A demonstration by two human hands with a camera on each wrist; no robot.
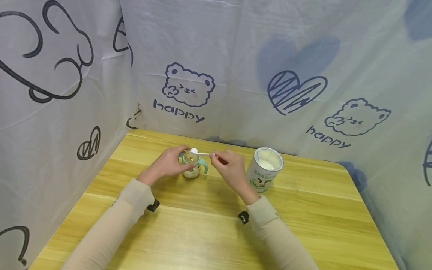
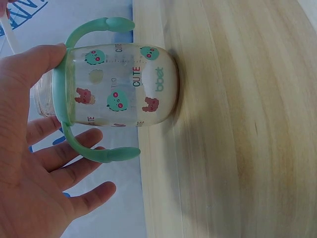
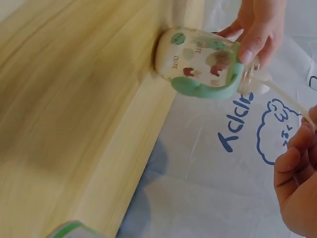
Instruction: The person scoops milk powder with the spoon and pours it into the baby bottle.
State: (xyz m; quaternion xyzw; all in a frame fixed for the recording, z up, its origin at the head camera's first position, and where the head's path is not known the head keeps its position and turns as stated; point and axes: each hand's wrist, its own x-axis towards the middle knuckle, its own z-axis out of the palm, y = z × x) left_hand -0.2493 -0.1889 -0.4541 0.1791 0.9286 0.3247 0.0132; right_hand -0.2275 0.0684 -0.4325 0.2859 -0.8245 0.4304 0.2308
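Observation:
A clear baby bottle (image 2: 106, 89) with a mint-green two-handled collar and printed cartoon faces stands upright on the table, whitish stuff in its lower part. My left hand (image 1: 171, 162) grips it round the collar near the neck, the thumb on the near side and fingers behind. The bottle's mouth is uncovered. In my right hand (image 1: 231, 167) the thin handle of a white scoop (image 3: 285, 94) is pinched between thumb and fingers. The scoop's bowl (image 1: 194, 151), heaped with white powder, is right at the bottle's mouth.
An open milk powder can (image 1: 260, 176) with white powder inside stands on the wooden table (image 1: 195, 232), just right of my right hand. Printed cloth (image 1: 236, 90) hangs behind the table and along its left side.

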